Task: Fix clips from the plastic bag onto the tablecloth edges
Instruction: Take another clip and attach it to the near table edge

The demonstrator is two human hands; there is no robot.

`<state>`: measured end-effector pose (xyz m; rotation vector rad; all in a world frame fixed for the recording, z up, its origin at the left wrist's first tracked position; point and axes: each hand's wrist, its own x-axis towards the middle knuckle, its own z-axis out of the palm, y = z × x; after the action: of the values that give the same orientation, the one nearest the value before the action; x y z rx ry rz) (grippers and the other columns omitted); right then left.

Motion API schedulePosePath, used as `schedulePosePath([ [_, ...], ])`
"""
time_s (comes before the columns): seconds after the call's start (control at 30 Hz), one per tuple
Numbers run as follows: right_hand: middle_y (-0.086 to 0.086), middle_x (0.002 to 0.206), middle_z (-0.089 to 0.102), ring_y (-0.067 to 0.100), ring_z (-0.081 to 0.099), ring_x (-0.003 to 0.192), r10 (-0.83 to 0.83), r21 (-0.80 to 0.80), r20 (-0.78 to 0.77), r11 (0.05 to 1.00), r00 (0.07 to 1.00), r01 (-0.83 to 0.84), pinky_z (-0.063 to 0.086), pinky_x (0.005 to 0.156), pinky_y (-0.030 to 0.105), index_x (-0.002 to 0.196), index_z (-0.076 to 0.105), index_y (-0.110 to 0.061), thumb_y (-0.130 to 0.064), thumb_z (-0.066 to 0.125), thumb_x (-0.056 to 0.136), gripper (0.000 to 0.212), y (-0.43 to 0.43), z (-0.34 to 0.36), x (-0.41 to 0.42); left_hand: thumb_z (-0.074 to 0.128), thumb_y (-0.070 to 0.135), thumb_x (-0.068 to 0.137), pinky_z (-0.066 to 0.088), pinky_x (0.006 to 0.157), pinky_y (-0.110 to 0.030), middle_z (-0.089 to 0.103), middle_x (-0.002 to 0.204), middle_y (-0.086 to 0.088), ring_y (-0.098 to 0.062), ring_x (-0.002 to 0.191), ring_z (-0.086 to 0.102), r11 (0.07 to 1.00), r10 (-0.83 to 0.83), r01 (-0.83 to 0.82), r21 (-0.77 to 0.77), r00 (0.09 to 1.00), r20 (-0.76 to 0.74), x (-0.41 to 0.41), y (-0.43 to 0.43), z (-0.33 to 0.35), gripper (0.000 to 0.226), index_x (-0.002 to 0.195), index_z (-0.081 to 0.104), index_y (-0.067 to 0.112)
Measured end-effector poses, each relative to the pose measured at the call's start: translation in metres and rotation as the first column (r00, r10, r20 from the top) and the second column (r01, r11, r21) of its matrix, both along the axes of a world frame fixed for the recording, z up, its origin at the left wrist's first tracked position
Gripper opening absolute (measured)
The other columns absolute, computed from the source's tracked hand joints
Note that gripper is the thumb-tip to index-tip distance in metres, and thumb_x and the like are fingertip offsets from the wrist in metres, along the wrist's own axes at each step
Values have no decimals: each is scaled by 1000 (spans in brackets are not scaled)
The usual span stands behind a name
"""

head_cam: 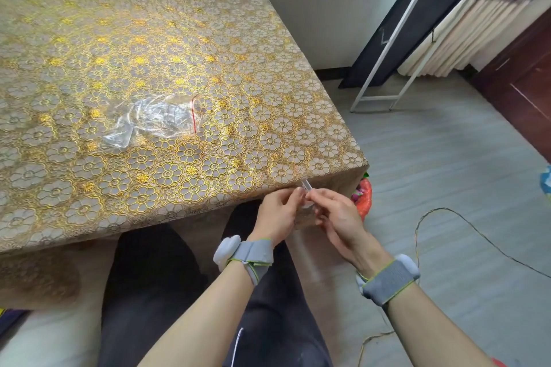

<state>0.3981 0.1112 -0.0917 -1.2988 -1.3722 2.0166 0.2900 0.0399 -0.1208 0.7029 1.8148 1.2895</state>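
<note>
A gold flower-patterned tablecloth covers the table and hangs over its near edge. A clear plastic bag with a red seal line lies on top, left of centre, with clear clips faintly visible inside. At the near edge close to the right corner, a clear clip sits on the cloth edge. My left hand and my right hand both pinch this clip from either side, fingertips meeting at it. The lower part of the clip is hidden by my fingers.
My dark-trousered legs are under the table's near edge. A red mesh bag sits on the floor by the table corner. A thin cable loops across the grey floor. A white metal frame leans against the far wall.
</note>
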Motion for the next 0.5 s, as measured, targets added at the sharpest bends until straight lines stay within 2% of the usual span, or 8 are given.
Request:
schedulePosePath([
  [0.1,-12,61,64,6,51,61,84,216,154,969,984,-116,39,62,26,71,72,-17,-20,62,96,27,6,13,-4,51,43,94,52,87,-36,74,90,10,-8,91,67,996,74,-77,44,995,64,10,4,-3,23,86,71,34],
  [0.23,-14,58,64,-6,52,53,164,371,298,888,940,-273,36,60,18,74,71,-17,-18,63,97,25,15,23,-6,53,43,93,53,90,-39,74,92,10,-7,93,68,991,106,-116,69,985,136,13,4,-3,22,91,72,33],
  [0.33,-11,59,62,-3,48,48,185,334,352,891,918,-308,33,53,19,72,72,-14,-22,64,95,26,20,27,-9,52,45,93,53,90,-40,74,93,8,-9,94,68,985,155,-166,48,973,171,19,7,-1,29,99,73,26],
  [0.37,-3,63,62,-1,46,47,177,299,360,908,916,-293,33,50,19,71,72,-12,-23,65,94,27,21,30,-12,51,47,92,53,90,-41,74,93,7,-10,94,68,982,174,-183,34,968,183,21,8,1,31,99,73,26],
  [0.43,8,67,61,4,45,45,166,254,377,928,911,-274,31,44,17,68,71,-10,-23,66,93,29,24,34,-17,47,50,89,53,90,-40,74,94,6,-14,95,67,979,200,-202,-6,965,167,23,11,4,38,98,72,24],
  [0.5,9,66,61,8,47,48,169,236,392,932,904,-276,33,43,18,66,71,-10,-20,66,92,29,25,40,-21,46,44,94,51,91,-38,73,97,3,-19,98,66,979,203,-199,-39,970,135,23,13,6,37,101,72,20],
])
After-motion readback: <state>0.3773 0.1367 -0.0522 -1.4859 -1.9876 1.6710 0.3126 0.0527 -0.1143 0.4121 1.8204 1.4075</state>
